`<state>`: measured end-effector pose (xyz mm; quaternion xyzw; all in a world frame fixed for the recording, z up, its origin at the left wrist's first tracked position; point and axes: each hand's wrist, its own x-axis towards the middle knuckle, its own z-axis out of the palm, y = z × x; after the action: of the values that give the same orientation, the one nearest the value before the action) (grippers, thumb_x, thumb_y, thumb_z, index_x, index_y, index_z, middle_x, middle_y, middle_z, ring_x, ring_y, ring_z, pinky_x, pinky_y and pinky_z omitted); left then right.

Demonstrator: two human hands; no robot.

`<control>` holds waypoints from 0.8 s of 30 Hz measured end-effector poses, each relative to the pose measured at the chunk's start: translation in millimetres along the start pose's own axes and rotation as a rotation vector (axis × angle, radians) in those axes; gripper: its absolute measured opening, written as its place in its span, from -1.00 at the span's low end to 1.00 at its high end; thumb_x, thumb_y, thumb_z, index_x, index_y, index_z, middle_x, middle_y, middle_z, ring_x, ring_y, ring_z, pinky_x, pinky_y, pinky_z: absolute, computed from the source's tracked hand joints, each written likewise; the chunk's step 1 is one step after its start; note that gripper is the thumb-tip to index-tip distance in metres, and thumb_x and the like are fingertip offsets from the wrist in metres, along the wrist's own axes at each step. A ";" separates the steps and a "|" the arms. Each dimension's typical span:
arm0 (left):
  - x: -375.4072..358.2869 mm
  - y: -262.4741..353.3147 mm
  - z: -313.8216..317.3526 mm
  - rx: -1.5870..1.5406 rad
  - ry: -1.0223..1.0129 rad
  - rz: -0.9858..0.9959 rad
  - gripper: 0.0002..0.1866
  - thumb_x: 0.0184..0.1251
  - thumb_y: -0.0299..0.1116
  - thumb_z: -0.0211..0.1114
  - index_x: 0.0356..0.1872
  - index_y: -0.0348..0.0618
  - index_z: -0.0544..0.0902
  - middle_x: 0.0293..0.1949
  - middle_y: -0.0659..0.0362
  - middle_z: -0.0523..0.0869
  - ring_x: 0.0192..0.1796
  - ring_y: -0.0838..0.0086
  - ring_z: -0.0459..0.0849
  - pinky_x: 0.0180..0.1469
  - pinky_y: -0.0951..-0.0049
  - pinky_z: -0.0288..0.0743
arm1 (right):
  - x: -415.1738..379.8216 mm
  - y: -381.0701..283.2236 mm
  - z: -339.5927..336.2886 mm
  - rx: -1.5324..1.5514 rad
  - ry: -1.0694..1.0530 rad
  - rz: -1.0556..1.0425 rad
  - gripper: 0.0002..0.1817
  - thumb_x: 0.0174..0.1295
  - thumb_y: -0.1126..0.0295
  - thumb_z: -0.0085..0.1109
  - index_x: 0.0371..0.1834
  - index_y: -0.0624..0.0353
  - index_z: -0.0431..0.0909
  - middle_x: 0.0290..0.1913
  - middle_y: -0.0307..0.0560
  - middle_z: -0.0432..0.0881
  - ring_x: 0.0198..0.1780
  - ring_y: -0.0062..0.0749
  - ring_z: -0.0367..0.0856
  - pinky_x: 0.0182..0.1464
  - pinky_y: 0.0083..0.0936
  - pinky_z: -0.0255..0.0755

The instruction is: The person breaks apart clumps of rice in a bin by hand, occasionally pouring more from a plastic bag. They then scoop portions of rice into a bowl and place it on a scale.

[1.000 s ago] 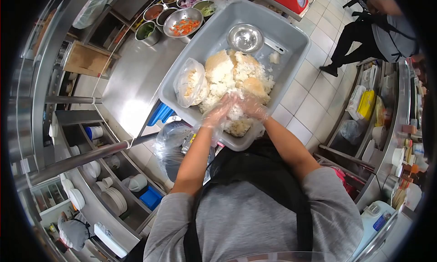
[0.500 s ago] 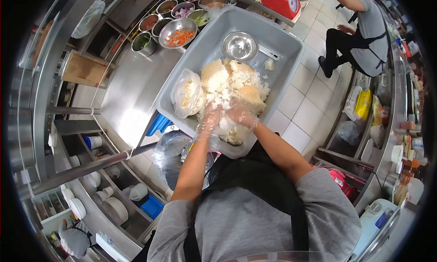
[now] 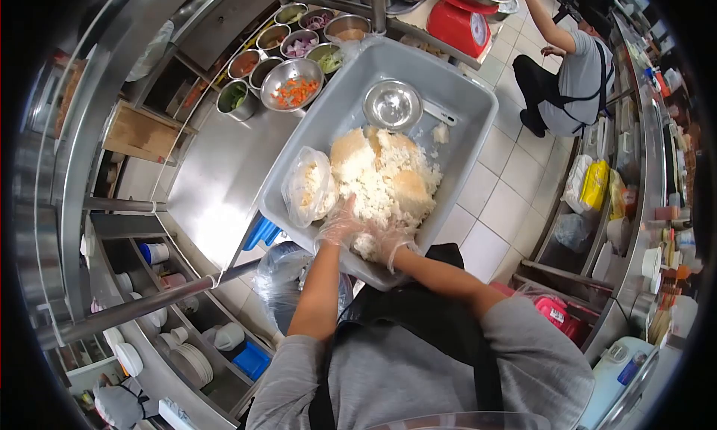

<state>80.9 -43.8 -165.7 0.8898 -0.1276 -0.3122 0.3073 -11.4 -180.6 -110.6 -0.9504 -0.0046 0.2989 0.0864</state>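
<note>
Cooked rice (image 3: 373,176) lies heaped in a grey plastic tub (image 3: 464,142), partly loose and partly in moulded, brownish-topped clumps. My left hand (image 3: 342,225), in a clear plastic glove, is at the near end of the heap, thumb pointing up over the grains. Close to its right, my gloved right hand (image 3: 393,240) curls down into the rice. A white lump shows between the two hands, and the hands close around rice there; some fingertips are buried. Left of the heap sits a clear plastic bag (image 3: 310,187) of rice. A metal bowl (image 3: 392,104) stands at the tub's far end beside a white-handled utensil (image 3: 439,114).
Several metal containers with chopped vegetables, including a bowl of diced carrot (image 3: 293,84), stand left of the tub on a steel counter (image 3: 216,161). A red scale (image 3: 457,27) is beyond it. At the far right a person (image 3: 571,75) crouches over the tiled floor.
Both hands have moved nearer to me, toward the tub's near wall, drawing rice with them. The view has shifted slightly, showing more of the scale.
</note>
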 end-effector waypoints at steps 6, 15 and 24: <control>10.6 -28.4 6.6 0.037 0.052 -0.096 0.14 -0.51 -0.02 0.49 0.25 -0.23 0.12 0.12 -0.21 0.35 0.20 0.07 0.31 0.21 0.29 0.19 | 32.6 9.2 -7.5 0.211 -0.060 -0.046 -0.43 0.16 0.44 -0.24 0.29 -0.20 0.02 0.08 0.25 0.34 0.07 0.07 0.40 0.03 -0.15 0.33; -19.8 2.6 12.3 -1.035 -0.385 -0.276 -0.46 0.12 -0.15 0.20 0.15 -0.01 0.36 0.04 0.22 0.48 0.06 0.38 0.41 0.09 0.25 0.30 | 60.5 42.3 22.5 0.891 0.136 -0.211 -0.63 0.02 0.42 0.07 -0.04 0.13 0.42 -0.13 0.04 0.52 -0.11 -0.19 0.51 -0.06 -0.40 0.39; -32.3 11.2 35.7 -0.707 0.062 0.281 -0.63 0.29 -0.25 -0.04 0.04 -0.21 0.46 -0.05 0.21 0.56 0.09 0.47 0.40 0.24 0.42 0.10 | 49.6 75.7 38.0 2.036 -0.289 -0.566 -0.38 -0.03 0.11 0.20 0.03 0.32 0.36 0.02 0.10 0.43 0.05 -0.26 0.40 0.13 -0.45 0.23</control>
<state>32.8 -55.7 -165.3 0.7119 -0.1234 -0.2649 0.6386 4.5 -246.0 -182.0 -0.3506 0.0164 0.2409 0.9049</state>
